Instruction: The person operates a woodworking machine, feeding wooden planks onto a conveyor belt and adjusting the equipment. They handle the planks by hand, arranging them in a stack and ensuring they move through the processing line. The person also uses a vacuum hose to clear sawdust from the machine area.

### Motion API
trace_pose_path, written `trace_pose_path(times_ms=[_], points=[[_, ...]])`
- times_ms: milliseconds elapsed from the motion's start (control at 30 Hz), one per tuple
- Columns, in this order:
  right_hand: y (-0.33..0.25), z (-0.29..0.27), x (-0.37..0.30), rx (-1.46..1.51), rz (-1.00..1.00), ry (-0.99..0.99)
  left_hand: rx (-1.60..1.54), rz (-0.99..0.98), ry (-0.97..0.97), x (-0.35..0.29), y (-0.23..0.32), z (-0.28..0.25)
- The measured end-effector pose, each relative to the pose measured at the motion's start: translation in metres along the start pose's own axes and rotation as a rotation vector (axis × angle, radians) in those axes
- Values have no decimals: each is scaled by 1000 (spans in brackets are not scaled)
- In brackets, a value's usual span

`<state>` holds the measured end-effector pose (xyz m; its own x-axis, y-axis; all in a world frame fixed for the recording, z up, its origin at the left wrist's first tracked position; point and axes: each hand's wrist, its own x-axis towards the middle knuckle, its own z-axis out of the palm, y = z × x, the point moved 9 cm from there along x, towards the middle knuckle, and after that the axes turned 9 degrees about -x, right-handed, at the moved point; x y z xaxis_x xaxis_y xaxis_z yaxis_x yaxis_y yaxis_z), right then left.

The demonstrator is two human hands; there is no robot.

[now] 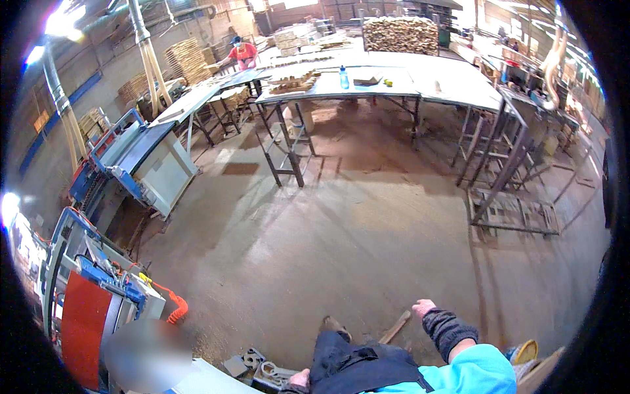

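My right hand [424, 306] is held out over the floor, its fingers curled in, and nothing shows in it. A dark knitted sleeve guard covers that forearm, below a bright blue sleeve. Just left of this hand, a narrow wooden strip [395, 328] slants past my dark apron [357, 364]; I see no contact between hand and strip. Low by my left side, my left hand [300, 379] is beside a grey metal machine part [270, 373] with round openings. Its fingers are too small and partly hidden to read.
A machine with a red panel [85, 328] and coiled orange hose [177, 307] stands at the left. Farther ahead are a blue-framed machine [154, 167], long worktables [321, 88] with wood pieces and a blue bottle [344, 77], a metal rack [515, 226], and a person in red [244, 54].
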<state>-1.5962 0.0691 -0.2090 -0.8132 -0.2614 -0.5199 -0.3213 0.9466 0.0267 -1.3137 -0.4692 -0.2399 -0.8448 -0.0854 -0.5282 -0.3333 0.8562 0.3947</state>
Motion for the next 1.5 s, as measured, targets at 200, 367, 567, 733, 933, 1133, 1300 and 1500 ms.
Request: trace_pose_path(times_ms=[200,367,567,733,933,1133,1300,1500], points=[[-6,-86,173,-160,-122,197,-373,-253,-85,124,9,-62],[-83,-108,273,274,13,-282,-156,-210,28,225,-36,-176],[-133,-131,375,-23,-340,-108,-1169,-400,170,402,-53,-351],[-142,-170,509,-17,-340,-106,-1529,-599,234,545,-91,-416],[-182,-312,710,-106,-290,-237,-928,-666,133,644,-150,-476],[-269,-493,933,-320,-603,19,-1201,-917,61,690,-129,-547],[-382,-630,1123,196,-647,97,-880,-538,291,807,-165,-603],[-529,-759,1207,-89,-870,239,-551,-329,122,904,-239,-700]])
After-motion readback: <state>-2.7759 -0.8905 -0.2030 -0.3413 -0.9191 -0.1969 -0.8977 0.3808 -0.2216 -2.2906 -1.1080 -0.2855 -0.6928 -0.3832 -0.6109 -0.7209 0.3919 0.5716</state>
